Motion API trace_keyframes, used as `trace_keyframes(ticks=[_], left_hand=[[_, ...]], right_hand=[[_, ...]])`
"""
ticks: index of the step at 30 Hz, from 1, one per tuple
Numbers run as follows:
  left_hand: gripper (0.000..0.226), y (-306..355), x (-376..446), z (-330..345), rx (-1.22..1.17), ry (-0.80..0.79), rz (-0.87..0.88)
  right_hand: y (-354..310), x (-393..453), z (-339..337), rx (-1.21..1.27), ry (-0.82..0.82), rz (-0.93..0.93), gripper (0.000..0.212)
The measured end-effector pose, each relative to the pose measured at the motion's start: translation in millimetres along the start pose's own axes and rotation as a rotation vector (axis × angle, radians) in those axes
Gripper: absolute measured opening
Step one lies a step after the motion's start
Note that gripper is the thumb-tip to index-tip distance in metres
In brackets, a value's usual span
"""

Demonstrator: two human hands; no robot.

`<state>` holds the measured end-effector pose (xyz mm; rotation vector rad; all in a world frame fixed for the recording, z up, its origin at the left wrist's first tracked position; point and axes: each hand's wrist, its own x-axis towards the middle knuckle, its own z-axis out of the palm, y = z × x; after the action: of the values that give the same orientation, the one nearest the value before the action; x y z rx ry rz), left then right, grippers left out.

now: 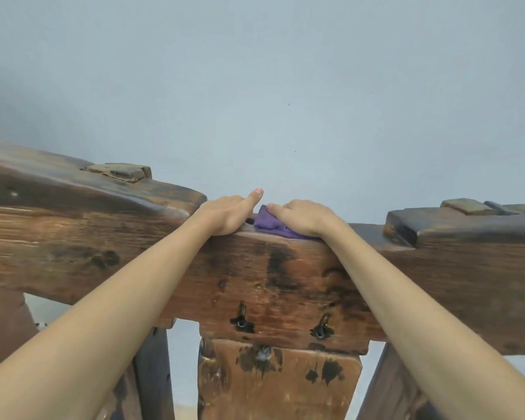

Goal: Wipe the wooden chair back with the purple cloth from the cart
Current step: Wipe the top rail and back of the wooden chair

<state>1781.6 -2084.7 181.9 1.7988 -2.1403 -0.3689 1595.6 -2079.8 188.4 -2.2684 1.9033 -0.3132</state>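
The dark wooden chair back (273, 268) fills the lower half of the head view, with its top rail running left to right. A small purple cloth (269, 225) lies bunched on the middle of the rail's top edge. My right hand (303, 218) covers the cloth and holds it down on the wood, and its fingers curve over the cloth's far side. My left hand (229, 215) sits right beside the cloth on the rail. Its thumb points forward and its fingers hook over the rail's far edge, out of sight.
A plain pale grey wall (285, 86) stands close behind the chair. Raised wooden end blocks (119, 172) (464, 207) sit on the rail to the left and right of my hands. A central splat (279, 383) and side posts hang below the rail.
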Motion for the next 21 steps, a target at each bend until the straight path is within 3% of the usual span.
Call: trace_keyframes(ticks=[3,6,11,16,19,21], left_hand=[[0.086,-3.2,3.9,2.2,0.053,0.044,0.014],[0.082,-3.8,3.0,4.7,0.097,0.047,0.025],[0.064,-10.3,9.0,6.6,0.149,0.052,0.127],[0.04,-8.1,5.0,-4.0,0.098,-0.024,0.151],[0.039,-10.6,3.8,-2.5,0.106,-0.009,0.165],[0.04,-14.6,4.1,1.7,0.134,0.007,0.177]], right_hand=[[17.7,-50.8,42.4,-0.175,0.618,-0.128,0.051],[56.4,-98.0,89.5,-0.178,0.866,-0.23,0.049],[127.5,-137.6,147.9,-0.14,0.846,-0.045,0.045],[159.8,-155.3,117.8,-0.18,0.844,0.119,0.027],[181.8,-173.3,99.3,-0.154,0.87,0.19,0.041],[202.6,-179.7,79.7,0.029,0.983,0.331,0.07]])
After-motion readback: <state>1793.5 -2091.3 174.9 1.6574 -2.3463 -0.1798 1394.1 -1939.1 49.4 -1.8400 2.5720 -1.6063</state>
